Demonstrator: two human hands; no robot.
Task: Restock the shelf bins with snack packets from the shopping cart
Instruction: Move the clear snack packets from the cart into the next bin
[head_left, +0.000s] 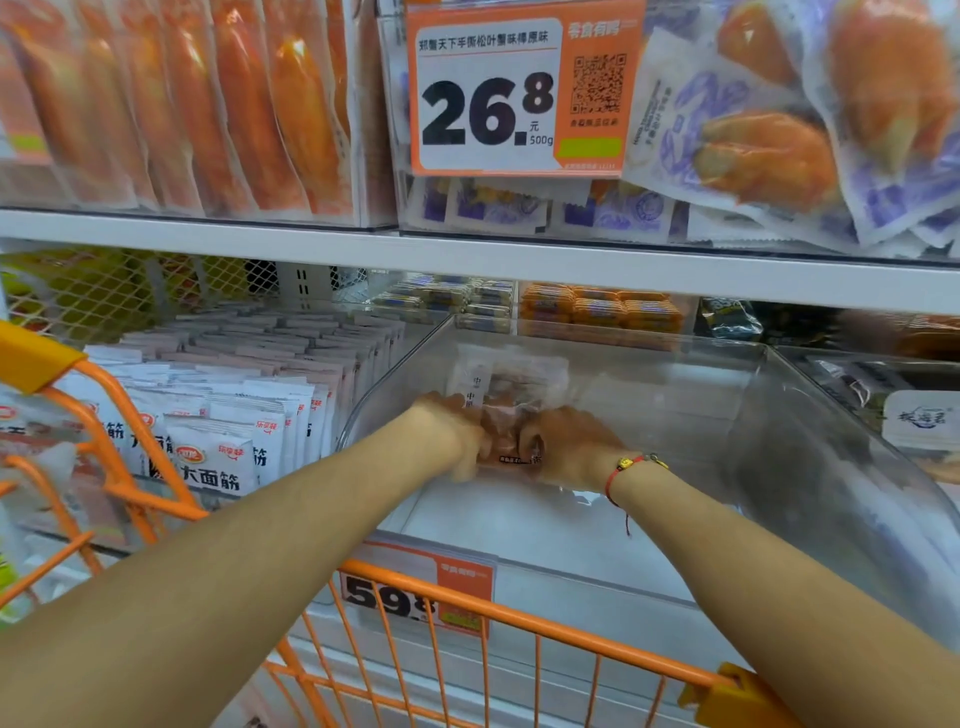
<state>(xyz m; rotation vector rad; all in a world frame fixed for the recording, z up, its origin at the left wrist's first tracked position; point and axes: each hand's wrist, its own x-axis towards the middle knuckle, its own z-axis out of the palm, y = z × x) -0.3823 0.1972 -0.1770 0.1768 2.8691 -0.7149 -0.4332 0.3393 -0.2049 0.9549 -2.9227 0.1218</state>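
In the clear bin (649, 395), both hands hold upright snack packets (506, 410).

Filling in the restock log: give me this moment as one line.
step: placing packets | left hand + right hand: both holding snack packets | where: inside clear bin | cart: below arms

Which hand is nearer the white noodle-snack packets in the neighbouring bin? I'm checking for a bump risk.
Left. The left hand holds the snack packets on the side facing the white packets, beyond the clear bin wall. The right hand is on the far side.
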